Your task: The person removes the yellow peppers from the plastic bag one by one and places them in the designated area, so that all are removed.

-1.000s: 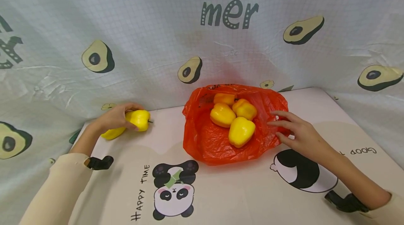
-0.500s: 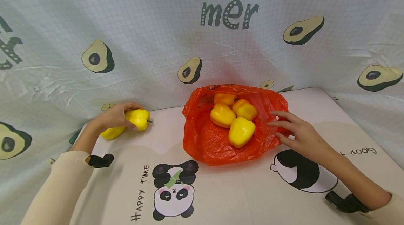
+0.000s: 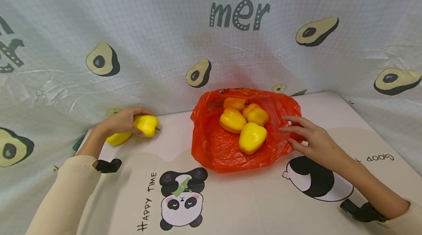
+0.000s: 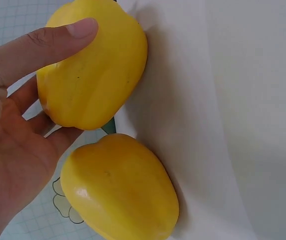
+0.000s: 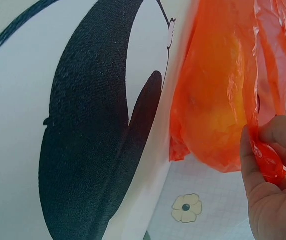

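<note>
1. The held yellow pepper (image 3: 146, 125) is left of the red bag (image 3: 224, 154), well apart from it. Its stem points toward the bag; the long axis runs roughly sideways.
2. The left hand (image 3: 124, 122) grips that pepper, thumb on one side, fingers on the other. Whether the pepper touches the table (image 3: 250, 205) I cannot tell.
3. A second pepper (image 3: 118, 139) lies just beside it, farther left of the bag.
4. At the bag's right side, the right hand (image 3: 314, 140) pinches the plastic between thumb and fingers.
5. Inside the bag sit four peppers (image 3: 252, 138).
6. "HAPPY TIME" (image 3: 147, 201) shows in front-left of the bag, "GOOD" (image 3: 380, 157) right of it, "SUMMER" (image 3: 242, 14) behind it.
</note>
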`<state>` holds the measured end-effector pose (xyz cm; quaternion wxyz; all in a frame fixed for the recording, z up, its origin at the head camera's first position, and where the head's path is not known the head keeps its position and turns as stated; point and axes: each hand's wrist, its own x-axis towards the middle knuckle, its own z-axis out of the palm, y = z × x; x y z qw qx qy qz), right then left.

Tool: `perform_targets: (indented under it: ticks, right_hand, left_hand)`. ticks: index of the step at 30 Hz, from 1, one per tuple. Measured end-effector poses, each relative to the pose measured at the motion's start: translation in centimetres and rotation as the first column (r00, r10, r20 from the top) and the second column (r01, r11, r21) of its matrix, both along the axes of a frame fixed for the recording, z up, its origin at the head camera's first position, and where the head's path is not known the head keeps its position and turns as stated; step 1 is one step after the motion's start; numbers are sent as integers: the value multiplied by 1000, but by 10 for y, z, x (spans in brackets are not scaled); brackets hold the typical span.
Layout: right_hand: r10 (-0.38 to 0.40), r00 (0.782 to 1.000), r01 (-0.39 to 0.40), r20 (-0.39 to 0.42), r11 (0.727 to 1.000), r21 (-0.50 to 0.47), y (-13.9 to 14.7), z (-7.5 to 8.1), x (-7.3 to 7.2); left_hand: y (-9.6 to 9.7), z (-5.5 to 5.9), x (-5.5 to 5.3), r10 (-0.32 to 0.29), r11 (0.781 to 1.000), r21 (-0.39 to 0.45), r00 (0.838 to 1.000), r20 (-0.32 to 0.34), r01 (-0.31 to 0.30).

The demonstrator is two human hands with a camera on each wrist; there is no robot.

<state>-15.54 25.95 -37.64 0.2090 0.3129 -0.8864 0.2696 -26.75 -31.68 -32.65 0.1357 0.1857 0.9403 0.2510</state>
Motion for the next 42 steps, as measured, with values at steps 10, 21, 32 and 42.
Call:
perform_targets:
  ticks: [10,21,32,42]
  right_hand:
    - [-9,1000,9,16,1000,11,0,3,0]
    - [-7,1000,7,12,1000,16,0,2,0]
    - [-1,1000,1,11,1000,21,-2,1,-1]
    - [-30,998,29,59,999,25,-4,0,0]
  left_hand:
    - [2,2,0,-46,999,7,999,26,46]
    - [-1,0,1,-46,999,12,997,66,46]
    - [-2,-3,4,-21,1000,25,999,48,20]
    - [0,-7,3,-29,998,58,997,65,25]
